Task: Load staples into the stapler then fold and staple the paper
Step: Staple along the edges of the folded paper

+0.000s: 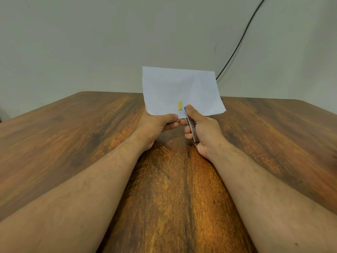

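Right now the right hand is curled round a small metal stapler, thumb pressed along its top near the blue tip, its nose at the near edge of the folded paper. Just beside it the left hand pinches that same near edge between thumb and fingers, holding the sheet up off the table so it stands tilted toward the wall. A small yellow slip, perhaps a staple box or a sticker, shows against the sheet close to the stapler's tip; whether it lies on the paper or behind it I cannot tell.

The paper looks light and limp, likely to sag or slide between its layers unless it is pinched close to where the staple goes. The stapler should be stiff, small and smooth, best squeezed across its whole length.

Beneath both forearms runs a wooden tabletop with strong dark grain, its far edge meeting a plain pale wall. A black cable slants down the wall toward the far right corner.
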